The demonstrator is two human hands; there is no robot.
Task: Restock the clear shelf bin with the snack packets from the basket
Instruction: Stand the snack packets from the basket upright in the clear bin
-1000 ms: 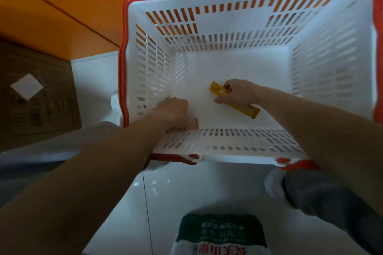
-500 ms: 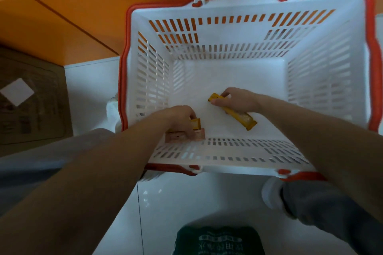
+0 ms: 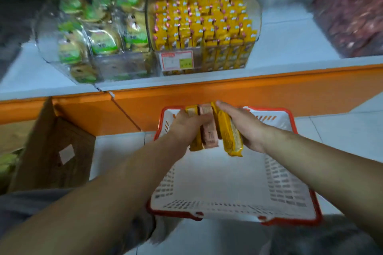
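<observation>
Over basket (image 3: 234, 211) | left hand (image 3: 186, 126), right hand (image 3: 243, 128) clamp snack packets (image 3: 229, 136) | lengthwise toward bin (image 3: 255, 18)

Glossy foil snack packets (image 3: 229, 134) — slotted white plastic basket (image 3: 286, 184), clear glossy plastic bin (image 3: 253, 6), matt brown cardboard box (image 3: 47, 151).

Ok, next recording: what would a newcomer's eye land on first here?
The two hands at centre: the left hand grips a long yellow snack packet and a pinkish packet, while the right hand grips more yellow packets, all held above the white slatted plastic basket with a red rim on the floor. Next, on the shelf above, the clear plastic bin packed with rows of matching yellow snacks.
</observation>
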